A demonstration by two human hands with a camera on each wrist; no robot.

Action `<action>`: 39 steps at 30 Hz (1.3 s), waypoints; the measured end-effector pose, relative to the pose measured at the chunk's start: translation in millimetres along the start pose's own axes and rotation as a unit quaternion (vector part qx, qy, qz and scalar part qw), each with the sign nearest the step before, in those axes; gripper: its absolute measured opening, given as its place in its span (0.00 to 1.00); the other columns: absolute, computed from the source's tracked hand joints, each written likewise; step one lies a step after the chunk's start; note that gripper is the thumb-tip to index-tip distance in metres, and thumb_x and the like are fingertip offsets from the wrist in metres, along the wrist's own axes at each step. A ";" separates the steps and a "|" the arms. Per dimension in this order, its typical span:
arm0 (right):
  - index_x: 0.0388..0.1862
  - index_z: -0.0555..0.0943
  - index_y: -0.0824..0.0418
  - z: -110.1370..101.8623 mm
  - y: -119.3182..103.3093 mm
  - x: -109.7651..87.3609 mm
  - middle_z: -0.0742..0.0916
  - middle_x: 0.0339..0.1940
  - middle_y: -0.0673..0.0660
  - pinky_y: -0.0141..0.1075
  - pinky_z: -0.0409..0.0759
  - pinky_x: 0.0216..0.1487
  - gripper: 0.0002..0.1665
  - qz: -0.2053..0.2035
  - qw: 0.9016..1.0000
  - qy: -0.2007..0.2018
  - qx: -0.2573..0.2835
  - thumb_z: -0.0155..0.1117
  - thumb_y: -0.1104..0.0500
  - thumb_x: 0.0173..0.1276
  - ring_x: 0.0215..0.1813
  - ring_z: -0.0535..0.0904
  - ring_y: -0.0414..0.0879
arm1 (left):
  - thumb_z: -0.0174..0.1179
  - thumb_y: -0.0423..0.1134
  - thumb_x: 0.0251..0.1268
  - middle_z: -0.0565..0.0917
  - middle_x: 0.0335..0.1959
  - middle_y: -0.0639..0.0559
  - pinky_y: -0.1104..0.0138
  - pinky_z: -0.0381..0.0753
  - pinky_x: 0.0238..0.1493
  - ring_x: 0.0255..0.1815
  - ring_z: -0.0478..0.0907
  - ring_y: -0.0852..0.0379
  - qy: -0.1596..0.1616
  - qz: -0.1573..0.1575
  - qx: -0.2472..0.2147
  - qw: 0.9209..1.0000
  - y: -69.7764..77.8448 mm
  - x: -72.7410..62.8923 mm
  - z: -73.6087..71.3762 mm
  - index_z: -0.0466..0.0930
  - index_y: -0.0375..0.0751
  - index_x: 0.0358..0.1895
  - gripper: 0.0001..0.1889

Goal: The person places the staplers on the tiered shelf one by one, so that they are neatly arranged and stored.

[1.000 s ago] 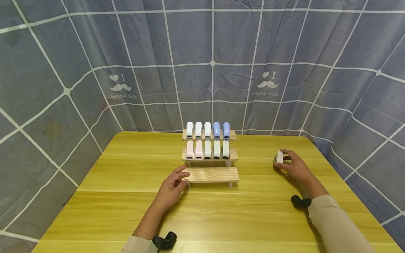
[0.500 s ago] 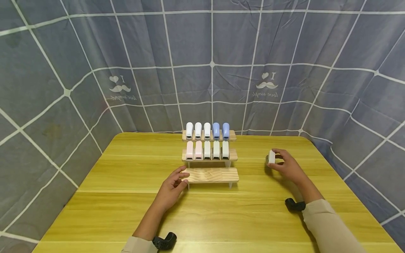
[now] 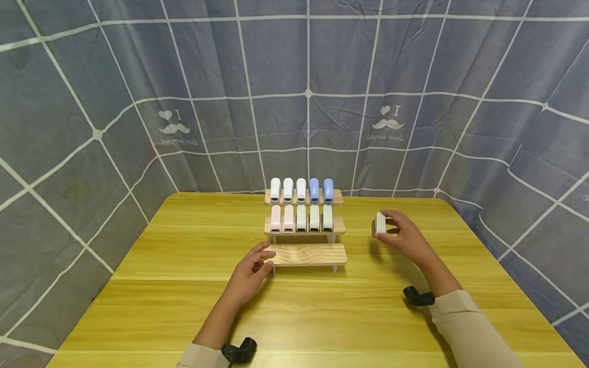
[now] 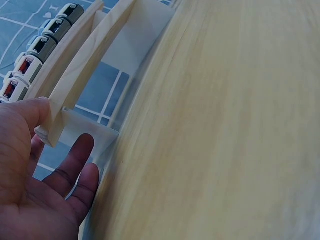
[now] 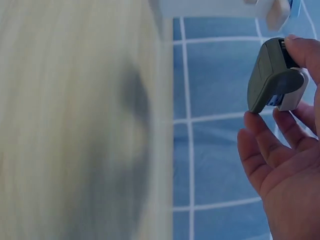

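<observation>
My right hand (image 3: pixel 406 237) pinches a small stapler (image 3: pixel 380 223) between thumb and fingertips, raised above the table to the right of the stand. Up close in the right wrist view, the stapler (image 5: pixel 275 75) has a dark grey-green base and a pale top. My left hand (image 3: pixel 248 273) grips the left end of the lowest wooden shelf (image 3: pixel 308 254), which carries nothing. In the left wrist view the thumb (image 4: pixel 37 110) lies on that end. Pink and pale green staplers (image 3: pixel 301 219) line the middle shelf; white and blue staplers (image 3: pixel 301 189) line the top one.
The three-step stand rests on a yellow wood-grain table (image 3: pixel 294 317). A grey-blue curtain (image 3: pixel 276 61) with white grid lines hangs behind and at both sides. Black wrist devices (image 3: pixel 240 350) sit on both arms.
My right hand has carried the stapler left toward the stand and lifted it somewhat. My left hand stays at the lowest shelf's end.
</observation>
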State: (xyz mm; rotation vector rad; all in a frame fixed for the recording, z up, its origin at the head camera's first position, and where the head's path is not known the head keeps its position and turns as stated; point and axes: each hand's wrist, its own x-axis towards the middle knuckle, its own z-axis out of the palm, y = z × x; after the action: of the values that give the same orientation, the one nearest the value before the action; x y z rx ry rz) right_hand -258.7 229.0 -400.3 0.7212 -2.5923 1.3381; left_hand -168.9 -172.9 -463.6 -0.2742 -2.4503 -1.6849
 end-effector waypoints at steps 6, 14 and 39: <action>0.70 0.62 0.80 6.5 -33.5 2.8 0.69 0.64 0.76 0.62 0.73 0.55 0.38 -0.020 1.000 0.002 0.007 0.67 0.70 0.66 0.60 0.72 0.70 | 0.59 0.33 0.72 0.69 0.72 0.49 0.63 0.75 0.50 0.58 0.75 0.49 0.009 -0.011 0.002 1.000 0.3 0.7 2.1 0.83 0.39 0.54 0.11; 0.71 0.64 0.76 20.7 -39.2 11.7 0.70 0.64 0.72 0.57 0.74 0.55 0.39 -0.032 0.999 0.011 0.019 0.69 0.71 0.64 0.60 0.73 0.65 | 0.60 0.34 0.72 0.70 0.71 0.54 0.62 0.75 0.50 0.56 0.76 0.53 0.003 -0.011 -0.001 1.000 0.9 -0.1 0.7 0.84 0.43 0.53 0.11; 0.73 0.67 0.67 62.2 -23.1 35.2 0.72 0.68 0.65 0.56 0.76 0.54 0.39 -0.084 0.995 0.003 0.049 0.71 0.67 0.64 0.63 0.73 0.62 | 0.58 0.28 0.71 0.70 0.71 0.42 0.60 0.75 0.50 0.59 0.76 0.43 0.018 -0.003 -0.002 1.000 28.2 -9.0 1.5 0.82 0.32 0.53 0.11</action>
State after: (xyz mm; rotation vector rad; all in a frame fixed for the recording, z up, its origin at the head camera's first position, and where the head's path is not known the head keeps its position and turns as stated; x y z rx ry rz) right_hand -272.7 155.7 -408.9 0.9258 -2.4147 1.4191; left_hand -153.5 -162.2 -440.7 -0.2358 -2.4244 -1.6822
